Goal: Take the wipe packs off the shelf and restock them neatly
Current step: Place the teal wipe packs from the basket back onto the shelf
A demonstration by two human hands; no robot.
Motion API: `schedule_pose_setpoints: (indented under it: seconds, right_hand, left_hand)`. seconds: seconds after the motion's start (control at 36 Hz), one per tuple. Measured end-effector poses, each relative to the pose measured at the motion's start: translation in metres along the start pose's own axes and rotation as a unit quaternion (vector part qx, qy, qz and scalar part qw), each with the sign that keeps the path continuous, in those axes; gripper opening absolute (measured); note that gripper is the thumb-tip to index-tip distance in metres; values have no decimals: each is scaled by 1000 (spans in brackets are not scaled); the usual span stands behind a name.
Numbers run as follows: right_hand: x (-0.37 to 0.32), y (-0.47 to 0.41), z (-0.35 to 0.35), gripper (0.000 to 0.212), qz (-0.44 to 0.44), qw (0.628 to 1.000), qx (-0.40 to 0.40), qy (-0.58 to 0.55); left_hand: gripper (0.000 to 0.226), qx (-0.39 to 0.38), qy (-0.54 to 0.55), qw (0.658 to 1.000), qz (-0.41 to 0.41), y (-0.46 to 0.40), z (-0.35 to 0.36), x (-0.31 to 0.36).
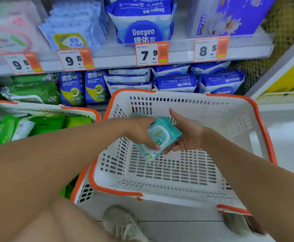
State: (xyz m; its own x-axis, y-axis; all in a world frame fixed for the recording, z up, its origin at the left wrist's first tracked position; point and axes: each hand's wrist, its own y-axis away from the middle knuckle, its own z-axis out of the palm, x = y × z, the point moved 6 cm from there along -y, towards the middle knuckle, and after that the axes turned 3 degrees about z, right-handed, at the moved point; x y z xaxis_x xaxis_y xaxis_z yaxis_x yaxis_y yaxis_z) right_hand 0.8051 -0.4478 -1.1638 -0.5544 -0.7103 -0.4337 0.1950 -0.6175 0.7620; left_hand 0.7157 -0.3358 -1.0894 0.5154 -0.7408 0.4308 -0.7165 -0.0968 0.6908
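Observation:
Both my hands hold a small stack of teal wipe packs (pixel 162 135) above the inside of a white basket with an orange rim (pixel 257 123). My left hand (pixel 139 131) grips the stack from the left, fingers curled over its top and front edge. My right hand (pixel 186 133) holds it from the right and underneath, thumb pointing up. No other packs show inside the basket. In front, the shelves carry blue Deeyeo wipe packs (pixel 176 82) on the lower level and another Deeyeo pack (pixel 142 23) on the upper level.
A second white and orange basket (pixel 47 109) at the left holds several green wipe packs (pixel 5 130). Green packs (pixel 33 89) fill the lower shelf's left side. Price tags (pixel 151 53) line the upper shelf edge (pixel 111 58). My shoes (pixel 121 224) are on the floor below.

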Motion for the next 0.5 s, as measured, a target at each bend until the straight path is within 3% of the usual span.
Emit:
schedule_pose_setpoints:
  seconds: [0.08, 0.19, 0.31, 0.33, 0.39, 0.42, 0.44, 0.47, 0.5]
  right_hand:
    - [-29, -12, 1, 94, -67, 997, 16, -39]
    - [-36, -32, 27, 66, -87, 995, 4, -48]
    - [-44, -51, 45, 53, -119, 989, -51, -69]
    - [-50, -56, 43, 53, -120, 989, -39, -79]
    - [-61, -68, 22, 47, -145, 984, 103, -27]
    - [-66, -71, 5, 38, -166, 959, 221, 59]
    - [-72, -70, -10, 28, -185, 903, 338, 192]
    - [-76, -69, -18, 16, -192, 825, 404, 345]
    - [-74, -76, -18, 18, -183, 756, 411, 476]
  left_hand:
    - [49, 44, 71, 995, -45, 6, -33, -24]
    - [46, 56, 163, 981, -87, 18, -47, -46]
    - [41, 135, 339, 926, -97, 19, -48, -62]
    - [45, 168, 342, 919, -99, 20, -55, -67]
    - [45, 207, 327, 917, -95, 25, -72, -72]
    - [42, 215, 314, 920, -94, 29, -80, -73]
    - [39, 219, 291, 926, -95, 34, -89, -73]
    - [39, 221, 264, 934, -98, 38, -95, -74]
    - [40, 220, 244, 939, -98, 41, -101, -74]
